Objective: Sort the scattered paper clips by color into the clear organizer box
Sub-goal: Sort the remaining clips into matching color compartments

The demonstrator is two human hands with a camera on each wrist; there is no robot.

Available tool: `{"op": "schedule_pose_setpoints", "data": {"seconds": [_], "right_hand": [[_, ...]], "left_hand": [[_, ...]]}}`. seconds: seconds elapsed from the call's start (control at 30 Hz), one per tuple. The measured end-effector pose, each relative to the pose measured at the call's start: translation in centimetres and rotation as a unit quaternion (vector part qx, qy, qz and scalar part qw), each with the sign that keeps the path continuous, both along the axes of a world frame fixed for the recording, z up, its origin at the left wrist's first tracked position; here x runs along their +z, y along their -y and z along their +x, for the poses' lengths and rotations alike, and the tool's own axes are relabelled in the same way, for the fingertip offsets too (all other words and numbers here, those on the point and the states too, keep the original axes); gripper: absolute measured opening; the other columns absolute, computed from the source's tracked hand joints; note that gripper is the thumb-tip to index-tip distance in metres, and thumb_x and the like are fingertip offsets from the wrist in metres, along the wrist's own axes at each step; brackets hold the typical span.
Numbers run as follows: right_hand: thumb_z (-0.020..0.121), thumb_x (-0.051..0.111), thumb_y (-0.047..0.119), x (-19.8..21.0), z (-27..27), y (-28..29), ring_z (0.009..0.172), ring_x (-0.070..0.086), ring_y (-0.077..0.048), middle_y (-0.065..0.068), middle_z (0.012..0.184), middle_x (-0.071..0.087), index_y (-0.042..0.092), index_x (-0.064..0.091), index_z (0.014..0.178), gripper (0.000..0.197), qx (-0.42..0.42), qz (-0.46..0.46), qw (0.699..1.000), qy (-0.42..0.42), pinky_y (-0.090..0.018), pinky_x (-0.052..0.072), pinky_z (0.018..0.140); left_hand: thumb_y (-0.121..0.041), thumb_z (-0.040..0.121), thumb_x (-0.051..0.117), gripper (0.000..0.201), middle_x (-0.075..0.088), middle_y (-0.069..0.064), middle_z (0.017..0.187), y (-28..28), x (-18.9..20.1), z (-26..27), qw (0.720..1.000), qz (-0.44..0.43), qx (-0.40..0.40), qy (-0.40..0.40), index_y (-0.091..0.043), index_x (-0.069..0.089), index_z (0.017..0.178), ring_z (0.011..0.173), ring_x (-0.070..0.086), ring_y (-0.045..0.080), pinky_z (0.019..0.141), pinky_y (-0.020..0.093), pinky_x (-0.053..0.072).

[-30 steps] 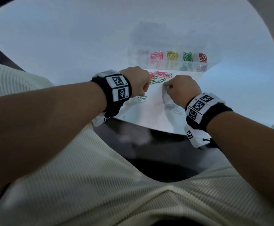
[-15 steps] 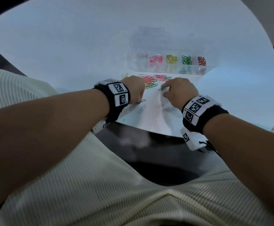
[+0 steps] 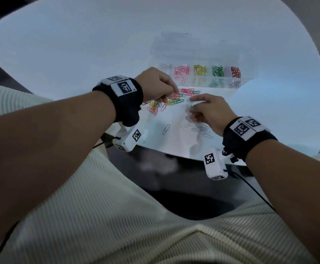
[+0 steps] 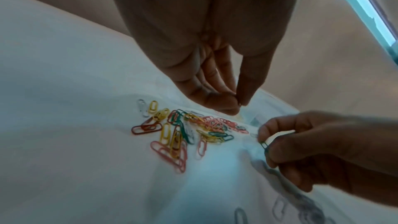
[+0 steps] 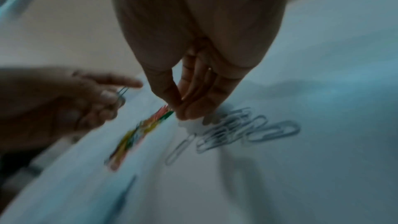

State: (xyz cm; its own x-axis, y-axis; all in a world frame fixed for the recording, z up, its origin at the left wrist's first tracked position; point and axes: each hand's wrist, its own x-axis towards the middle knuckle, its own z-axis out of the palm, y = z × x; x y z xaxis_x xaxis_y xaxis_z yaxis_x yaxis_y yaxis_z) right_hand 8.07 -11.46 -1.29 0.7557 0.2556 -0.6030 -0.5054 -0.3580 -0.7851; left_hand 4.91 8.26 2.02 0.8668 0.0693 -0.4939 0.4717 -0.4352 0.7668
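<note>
A loose pile of coloured paper clips [image 3: 171, 101] [image 4: 183, 132] lies on the white table, just in front of the clear organizer box [image 3: 248, 60]. The box holds pink, yellow, green and red clips in separate compartments. My left hand [image 3: 175, 94] [image 4: 239, 104] hovers over the pile's far side with thumb and forefinger pinched on a thin clip [image 5: 122, 91]. My right hand [image 3: 192, 106] [image 4: 263, 142] [image 5: 177, 110] is at the pile's right end and pinches a green clip [image 4: 264, 145] lifted off the table.
A cluster of silver clips [image 3: 201, 129] [image 5: 247, 130] lies under my right palm, with a single silver clip [image 3: 165, 129] to its left. The table's near edge [image 3: 155, 149] runs just below both wrists. My lap fills the foreground.
Both hands rose off the table and moved towards the box. My right hand, which pressed on a green clip, now holds it lifted. My left hand shifted over the pile.
</note>
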Motion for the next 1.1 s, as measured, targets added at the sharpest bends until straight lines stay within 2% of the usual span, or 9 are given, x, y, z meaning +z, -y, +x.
{"op": "schedule_pose_setpoints", "data": {"seconds": [0.07,0.17,0.27,0.4,0.5,0.6,0.77,0.93,1.1], "right_hand": [[0.088,0.046,-0.006,0.4,0.0,-0.1,0.052,0.053,-0.018,-0.009,0.066,0.058,0.005,0.061,0.083,0.019,-0.073,0.087,0.99,-0.086,-0.026,0.047,0.053],[0.083,0.034,0.0,0.8,0.2,-0.2,0.054,0.039,-0.019,-0.007,0.064,0.048,0.007,0.053,0.069,0.025,-0.093,0.129,0.978,-0.133,-0.026,0.035,0.049],[0.087,0.045,0.01,0.8,0.6,-1.1,0.05,0.033,-0.014,0.001,0.06,0.046,0.009,0.066,0.077,0.024,0.012,-0.019,1.0,0.004,-0.023,0.028,0.047],[0.09,0.055,0.023,0.2,0.6,-2.1,0.08,0.06,-0.013,0.004,0.09,0.066,0.027,0.072,0.107,0.025,0.236,-0.239,0.919,0.208,-0.022,0.046,0.074],[0.089,0.055,0.024,-0.3,0.5,-2.1,0.109,0.061,-0.022,0.0,0.126,0.065,0.029,0.07,0.116,0.032,0.268,-0.287,0.892,0.225,-0.031,0.049,0.093],[0.087,0.06,0.027,-0.1,0.4,-1.8,0.091,0.064,-0.023,-0.002,0.114,0.07,0.031,0.074,0.106,0.024,0.261,-0.314,0.883,0.232,-0.032,0.053,0.082],[0.083,0.073,0.036,0.2,-0.1,-0.9,0.078,0.062,-0.021,-0.002,0.089,0.071,0.029,0.076,0.087,0.008,0.262,-0.342,0.873,0.227,-0.025,0.044,0.065],[0.082,0.073,0.042,0.0,-0.1,-0.9,0.101,0.064,-0.023,-0.002,0.113,0.069,0.033,0.072,0.107,0.026,0.267,-0.339,0.867,0.248,-0.03,0.05,0.08],[0.085,0.068,0.035,-0.1,-0.3,-1.0,0.082,0.058,-0.021,-0.003,0.101,0.067,0.031,0.073,0.089,0.008,0.297,-0.365,0.85,0.238,-0.026,0.041,0.067]], "left_hand": [[0.0,0.078,0.051,0.019,0.051,0.009,0.055,0.2,0.0,0.4,0.999,-0.019,0.035,-0.022,-0.006,0.06,0.063,0.047,0.047,0.017,0.047,0.021,0.039],[0.005,0.077,0.033,0.03,0.033,0.004,0.049,0.7,0.3,1.0,0.997,-0.005,0.051,-0.057,-0.01,0.035,0.052,0.037,0.028,0.013,0.041,0.013,0.023],[-0.006,0.086,0.04,0.031,0.041,-0.001,0.053,1.1,-0.3,1.7,0.995,0.085,0.01,-0.05,-0.012,0.043,0.055,0.044,0.036,0.011,0.04,0.019,0.032],[-0.027,0.082,0.054,0.013,0.053,-0.013,0.073,1.5,-1.5,0.7,0.959,0.26,-0.101,0.044,-0.027,0.067,0.081,0.073,0.054,0.014,0.067,0.026,0.042],[-0.025,0.083,0.055,0.021,0.053,-0.016,0.067,1.5,-1.9,0.2,0.944,0.293,-0.148,0.032,-0.034,0.069,0.096,0.065,0.059,0.013,0.074,0.028,0.051],[-0.027,0.084,0.055,0.024,0.052,-0.017,0.065,1.6,-2.0,0.3,0.932,0.317,-0.172,0.044,-0.035,0.067,0.103,0.065,0.054,0.014,0.072,0.028,0.048],[-0.035,0.089,0.054,0.024,0.066,-0.005,0.11,2.2,-3.1,0.6,0.908,0.362,-0.199,0.074,-0.033,0.064,0.11,0.094,0.06,0.022,0.07,0.029,0.036],[-0.034,0.09,0.052,0.019,0.066,-0.002,0.106,2.6,-4.0,1.1,0.904,0.377,-0.185,0.084,-0.03,0.063,0.106,0.094,0.061,0.024,0.069,0.029,0.036],[-0.03,0.091,0.051,0.016,0.065,0.001,0.097,2.8,-4.2,1.0,0.901,0.388,-0.168,0.093,-0.027,0.057,0.106,0.08,0.055,0.025,0.066,0.03,0.034]]}}
